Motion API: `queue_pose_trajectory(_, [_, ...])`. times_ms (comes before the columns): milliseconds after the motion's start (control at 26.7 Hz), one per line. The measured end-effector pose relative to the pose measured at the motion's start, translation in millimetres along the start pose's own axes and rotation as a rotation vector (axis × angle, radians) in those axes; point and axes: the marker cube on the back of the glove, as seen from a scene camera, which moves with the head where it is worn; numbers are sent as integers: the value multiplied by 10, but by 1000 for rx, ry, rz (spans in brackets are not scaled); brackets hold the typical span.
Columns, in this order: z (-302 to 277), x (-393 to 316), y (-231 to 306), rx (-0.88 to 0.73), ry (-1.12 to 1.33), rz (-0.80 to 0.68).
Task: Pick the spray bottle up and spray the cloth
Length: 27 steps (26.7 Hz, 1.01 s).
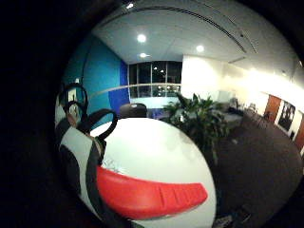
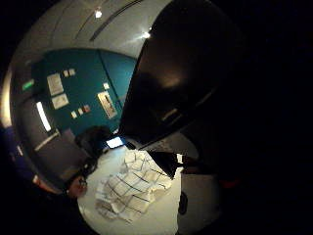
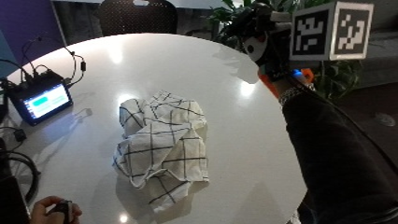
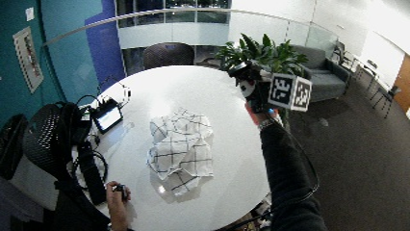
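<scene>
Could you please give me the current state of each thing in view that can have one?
Cloth: crumpled in a heap on the table, not held.
Spray bottle: off the table, close against the right hand's palm, red trigger showing.
Right hand: raised beside the table's edge; fingers hidden.
Small screen: lit, on the table.

Count of things on and around the round white desk (image 3: pixel 187 60)

One crumpled white cloth with a dark grid pattern (image 3: pixel 163 144), one small black-framed screen with cables (image 3: pixel 41 101) at the left edge, one dark mesh-backed chair (image 4: pixel 168 54) at the far side, one leafy green potted plant (image 4: pixel 264 52) far right.
</scene>
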Motion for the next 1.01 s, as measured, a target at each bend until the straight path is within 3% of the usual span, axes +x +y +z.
queue_pose_trajectory(224, [-10, -157, -209, -32, 67, -155])
queue_pose_trajectory(523, [69, -635, -379, -44, 319, -586])
queue_pose_trajectory(748, [354, -1154, 252, -93, 336, -923])
queue_pose_trajectory(1009, [584, -1254, 962, -212, 336, -1073])
